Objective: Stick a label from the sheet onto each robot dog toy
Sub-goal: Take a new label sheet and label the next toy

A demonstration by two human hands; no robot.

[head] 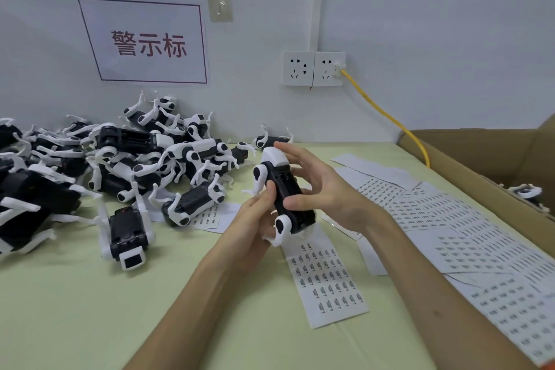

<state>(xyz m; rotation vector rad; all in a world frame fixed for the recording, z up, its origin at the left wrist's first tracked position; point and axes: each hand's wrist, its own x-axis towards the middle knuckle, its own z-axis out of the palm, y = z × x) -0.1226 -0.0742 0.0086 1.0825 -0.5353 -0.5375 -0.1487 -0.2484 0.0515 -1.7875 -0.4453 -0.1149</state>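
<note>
On the bench, 9 to 10 o'clock: a heap of robot dog toys [126, 159], too tangled to count, glossy black bodies with thin white curved legs.
Apart from the heap, 8 o'clock: one loose dog [127, 231] lying belly-up, boxy, with a white square head end.
Bench top [90, 309]: pale green, smooth, matte.
At centre: one held dog [280, 192], underside up, black belly and rounded white shell, above the sheets.
Left hand [255, 216]: fingers curled round the held dog's lower end, thumb lying on its black side.
Right hand [315, 186]: fingers spread and lightly bent, tips pressing the white shell and black belly; whether it pinches a label cannot be told.
At 5 o'clock: one label sheet [326, 276], a long white paper strip with rows of small dark labels.
From 3 to 4 o'clock: several overlapping label sheets [450, 219], count unclear.
At 2 to 3 o'clock: one brown cardboard box [480, 165], corrugated, a dog partly showing inside.
</note>
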